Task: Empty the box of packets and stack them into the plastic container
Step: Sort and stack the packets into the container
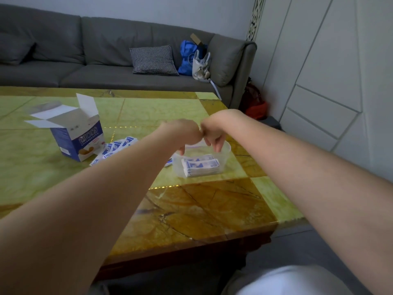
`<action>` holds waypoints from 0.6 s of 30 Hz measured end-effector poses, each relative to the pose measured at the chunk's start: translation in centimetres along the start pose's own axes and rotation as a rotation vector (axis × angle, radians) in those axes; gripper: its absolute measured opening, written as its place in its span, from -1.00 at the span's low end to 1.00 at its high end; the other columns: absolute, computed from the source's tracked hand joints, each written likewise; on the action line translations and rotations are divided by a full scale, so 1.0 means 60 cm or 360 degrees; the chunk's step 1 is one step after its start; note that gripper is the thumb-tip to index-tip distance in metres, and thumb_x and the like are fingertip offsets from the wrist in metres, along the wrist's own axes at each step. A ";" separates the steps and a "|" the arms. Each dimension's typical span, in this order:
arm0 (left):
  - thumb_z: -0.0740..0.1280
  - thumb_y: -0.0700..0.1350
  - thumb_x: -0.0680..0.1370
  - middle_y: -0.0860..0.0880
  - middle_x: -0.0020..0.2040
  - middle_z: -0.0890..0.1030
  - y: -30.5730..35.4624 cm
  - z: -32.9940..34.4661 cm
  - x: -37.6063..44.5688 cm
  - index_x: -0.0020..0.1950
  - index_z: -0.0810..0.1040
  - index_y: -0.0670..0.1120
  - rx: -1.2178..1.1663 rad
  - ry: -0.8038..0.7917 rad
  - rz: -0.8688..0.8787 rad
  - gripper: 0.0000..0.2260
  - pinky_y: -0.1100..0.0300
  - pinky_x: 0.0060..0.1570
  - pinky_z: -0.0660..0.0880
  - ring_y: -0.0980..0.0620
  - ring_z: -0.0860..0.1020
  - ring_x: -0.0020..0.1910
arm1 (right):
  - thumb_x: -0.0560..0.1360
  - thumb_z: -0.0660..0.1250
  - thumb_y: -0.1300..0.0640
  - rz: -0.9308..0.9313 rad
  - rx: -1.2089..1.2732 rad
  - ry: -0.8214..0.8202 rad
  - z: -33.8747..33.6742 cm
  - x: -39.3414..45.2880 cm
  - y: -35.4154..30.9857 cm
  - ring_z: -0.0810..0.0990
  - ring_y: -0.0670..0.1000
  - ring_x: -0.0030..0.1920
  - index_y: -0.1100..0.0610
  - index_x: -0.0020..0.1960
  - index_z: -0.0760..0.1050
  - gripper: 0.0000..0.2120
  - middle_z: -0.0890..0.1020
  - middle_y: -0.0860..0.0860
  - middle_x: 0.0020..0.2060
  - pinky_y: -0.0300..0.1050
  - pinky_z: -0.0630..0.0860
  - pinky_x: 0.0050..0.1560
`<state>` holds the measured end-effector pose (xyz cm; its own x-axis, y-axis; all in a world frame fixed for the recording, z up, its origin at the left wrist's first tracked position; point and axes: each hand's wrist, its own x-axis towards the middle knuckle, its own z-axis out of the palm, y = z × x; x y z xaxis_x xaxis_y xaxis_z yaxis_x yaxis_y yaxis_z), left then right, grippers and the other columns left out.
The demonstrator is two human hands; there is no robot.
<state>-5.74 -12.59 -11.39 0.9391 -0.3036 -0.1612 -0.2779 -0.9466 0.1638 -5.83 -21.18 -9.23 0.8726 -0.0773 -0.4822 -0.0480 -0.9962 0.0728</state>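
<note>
1. Both hands meet over the far rim of the clear plastic container (221, 155), right of the frame's middle – the left hand (184, 133) and right hand (212, 133) touch at the knuckles.
2. The left hand's fingers (181, 150) bend down to the container's far left rim; whether they pinch it or a packet is hidden behind the hand, so I cannot tell.
3. The right hand's fingers (218, 146) hang curled just over the container's opening; nothing can be made out in them, though the tips are blurred.
4. Inside the container lies a stack of blue-and-white packets (201, 166), flat (the print is too soft to read).
5. More loose packets (116, 146) lie scattered on the green-and-amber desk (202, 209) left of the container – the left forearm covers part of them.
6. The box (77, 137) stands in the left of the frame, flaps open; its inside is not visible.
7. A grey sofa (95, 50) runs across the top, carrying a checked cushion (154, 59) and a blue bag (189, 57).
</note>
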 end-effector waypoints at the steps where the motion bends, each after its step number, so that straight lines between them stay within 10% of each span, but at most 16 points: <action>1: 0.00 0.08 0.60 0.00 -0.41 0.54 -0.009 -0.012 -0.008 -0.22 0.40 -0.18 0.0025 0.0128 0.0026 -0.59 -0.03 0.29 0.25 0.02 0.52 -0.26 | 0.56 0.14 0.32 -0.0060 0.0164 0.0132 -0.008 -0.004 -0.004 0.61 0.07 -0.30 0.38 0.17 0.44 -0.77 0.65 0.25 -0.06 0.05 0.60 0.02; 7: 0.15 -0.14 0.54 -0.11 -0.14 0.46 -0.121 -0.027 -0.044 0.01 0.48 -0.24 0.0167 0.0418 -0.0079 -0.80 0.05 0.05 0.42 -0.15 0.50 -0.05 | 0.49 0.03 0.45 -0.0484 0.0556 0.0629 -0.018 -0.044 -0.083 0.53 -0.01 -0.42 0.19 -0.29 0.42 -0.69 0.59 0.17 -0.30 -0.21 0.54 -0.30; 14: 0.36 -0.04 0.48 -0.12 0.23 0.49 -0.253 0.027 -0.102 0.35 0.33 -0.16 0.0275 -0.0309 -0.0261 -0.51 0.11 0.06 0.44 -0.09 0.50 0.12 | 0.56 0.16 0.24 -0.0755 0.0090 0.0491 0.061 -0.019 -0.212 0.44 0.11 0.27 0.16 0.36 0.35 -0.64 0.42 0.11 0.33 -0.13 0.37 0.17; 18: 0.37 -0.04 0.47 -0.10 0.23 0.51 -0.272 0.063 -0.108 0.31 0.39 -0.13 0.0161 -0.0126 -0.0116 -0.55 0.13 0.12 0.42 -0.08 0.49 0.20 | 0.49 0.28 0.11 -0.0837 0.0101 0.0522 0.124 0.004 -0.238 0.51 0.15 0.16 0.16 0.18 0.47 -0.72 0.54 0.14 0.14 -0.09 0.42 0.05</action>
<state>-8.08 4.41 -16.68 0.9397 -0.2374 -0.2461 -0.2321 -0.9714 0.0507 -8.55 -7.25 -16.87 0.8907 0.4307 -0.1454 0.4088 -0.8988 -0.1582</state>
